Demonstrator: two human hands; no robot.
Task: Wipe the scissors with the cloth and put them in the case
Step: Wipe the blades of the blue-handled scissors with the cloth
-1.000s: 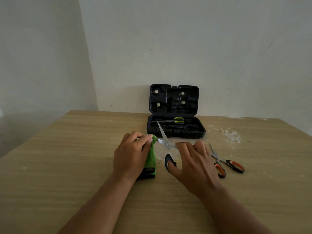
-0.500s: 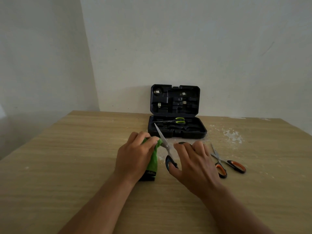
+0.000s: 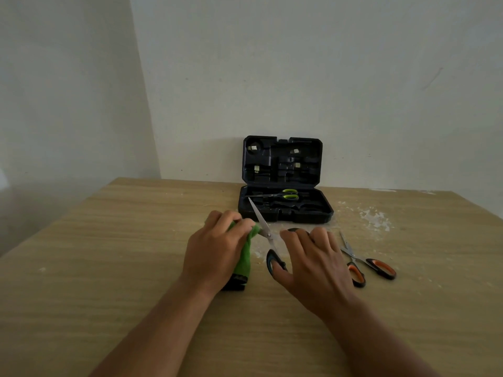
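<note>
My right hand (image 3: 313, 265) holds a pair of black-handled scissors (image 3: 265, 232) by the handles, thumb through one loop, blades open and pointing up toward the case. My left hand (image 3: 217, 246) grips a green cloth (image 3: 245, 257) with a black edge and presses it against the lower blade near the pivot. The black case (image 3: 285, 210) stands open at the back of the table, with green-handled scissors (image 3: 283, 195) lying in its tray. Orange-handled scissors (image 3: 364, 263) lie on the table to the right of my right hand.
The wooden table (image 3: 109, 268) stands against a white wall, in a corner on the left. White dust or crumbs (image 3: 375, 217) are scattered to the right of the case and under the scissors.
The scissors' blade tip has swung slightly left and the blades have drawn closer together. My left hand with the cloth has slid along the blade toward the pivot.
</note>
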